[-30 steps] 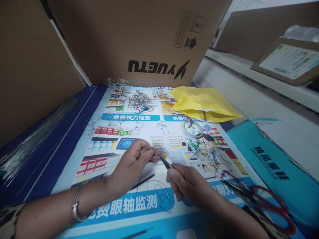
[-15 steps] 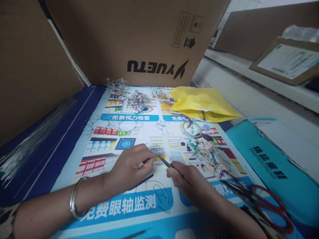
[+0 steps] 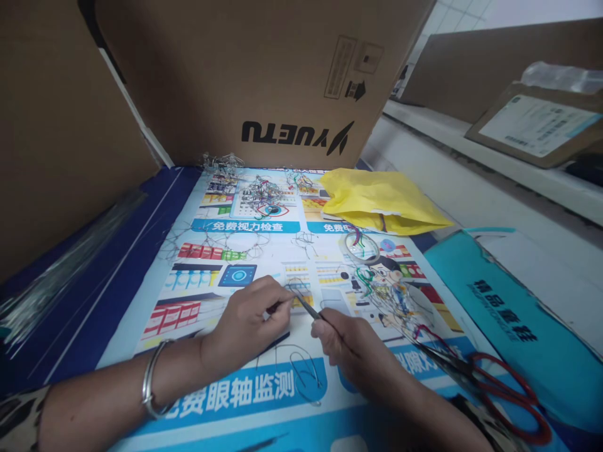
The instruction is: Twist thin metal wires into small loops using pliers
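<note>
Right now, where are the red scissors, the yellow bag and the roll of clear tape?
red scissors [image 3: 506,392]: head view, on a red handle loop.
yellow bag [image 3: 381,198]: head view, on the middle of its flat face.
roll of clear tape [image 3: 351,240]: head view, on its left rim.

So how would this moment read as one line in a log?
left hand: pinching thin wire | right hand: holding pointed tool at wire | nearby: red scissors, yellow bag

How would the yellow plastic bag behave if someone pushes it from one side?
The yellow plastic bag lies flat and wrinkled on the poster, so it is probably light and floppy. It would likely crumple or slide, not roll. Its glossy film looks slippery.
</note>
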`<state>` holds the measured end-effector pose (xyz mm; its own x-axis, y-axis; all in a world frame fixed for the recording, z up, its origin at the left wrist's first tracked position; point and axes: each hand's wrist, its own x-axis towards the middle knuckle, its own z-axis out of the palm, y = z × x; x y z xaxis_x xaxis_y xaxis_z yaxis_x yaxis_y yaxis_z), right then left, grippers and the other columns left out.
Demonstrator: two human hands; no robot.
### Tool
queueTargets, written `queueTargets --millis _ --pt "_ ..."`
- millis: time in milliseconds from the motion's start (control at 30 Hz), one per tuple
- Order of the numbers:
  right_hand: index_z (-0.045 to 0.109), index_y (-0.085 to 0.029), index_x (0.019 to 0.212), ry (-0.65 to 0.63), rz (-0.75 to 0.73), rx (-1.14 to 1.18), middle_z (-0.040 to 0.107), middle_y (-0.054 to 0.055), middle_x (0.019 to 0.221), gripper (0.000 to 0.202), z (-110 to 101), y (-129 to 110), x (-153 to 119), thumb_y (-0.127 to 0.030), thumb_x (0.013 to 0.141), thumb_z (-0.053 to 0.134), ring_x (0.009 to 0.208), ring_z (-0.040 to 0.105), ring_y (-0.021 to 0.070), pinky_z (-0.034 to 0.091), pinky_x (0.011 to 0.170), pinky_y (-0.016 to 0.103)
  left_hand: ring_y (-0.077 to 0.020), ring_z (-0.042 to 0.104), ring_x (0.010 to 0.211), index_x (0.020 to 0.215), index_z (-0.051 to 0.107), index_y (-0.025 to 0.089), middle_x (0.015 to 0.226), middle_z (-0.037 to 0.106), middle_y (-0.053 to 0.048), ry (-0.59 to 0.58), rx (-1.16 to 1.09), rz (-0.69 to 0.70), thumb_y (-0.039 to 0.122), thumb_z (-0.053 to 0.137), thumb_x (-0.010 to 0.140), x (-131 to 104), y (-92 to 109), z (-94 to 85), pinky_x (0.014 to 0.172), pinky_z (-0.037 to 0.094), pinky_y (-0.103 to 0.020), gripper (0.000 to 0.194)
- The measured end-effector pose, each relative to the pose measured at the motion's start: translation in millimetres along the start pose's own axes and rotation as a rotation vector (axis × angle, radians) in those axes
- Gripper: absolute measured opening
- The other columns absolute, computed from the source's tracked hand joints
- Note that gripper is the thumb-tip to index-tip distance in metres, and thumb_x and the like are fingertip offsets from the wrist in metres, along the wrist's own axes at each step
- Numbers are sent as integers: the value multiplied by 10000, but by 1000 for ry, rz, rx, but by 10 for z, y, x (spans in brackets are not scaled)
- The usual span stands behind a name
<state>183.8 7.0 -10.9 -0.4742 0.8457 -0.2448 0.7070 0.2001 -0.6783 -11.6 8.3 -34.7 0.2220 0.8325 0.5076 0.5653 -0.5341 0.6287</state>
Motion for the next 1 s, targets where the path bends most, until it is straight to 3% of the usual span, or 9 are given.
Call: queueTargets --millis 367,633,1000 --pt "462 -199 722 -3 32 -8 553 0 625 386 30 16 27 -478 911 273 559 496 115 260 488 209 -105 561 671 788 587 168 708 598 -2 35 -35 5 73 494 778 -25 -28 34 609 452 -214 133" --pt "383 -207 681 41 4 -92 500 -14 600 336 59 1 11 -432 910 283 541 424 112 224 495 220 -100 537 662 767 571 157 696 572 -1 13 -28 -23 78 482 790 -21 -7 21 601 433 -209 121" --pt "384 -205 683 11 11 -196 523 6 625 311 38 -39 47 -401 900 280 551 434 127 216 512 238 -119 485 631 843 581 159 674 528 -5 -132 219 252 138 468 843 23 -108 -119 548 357 -232 115"
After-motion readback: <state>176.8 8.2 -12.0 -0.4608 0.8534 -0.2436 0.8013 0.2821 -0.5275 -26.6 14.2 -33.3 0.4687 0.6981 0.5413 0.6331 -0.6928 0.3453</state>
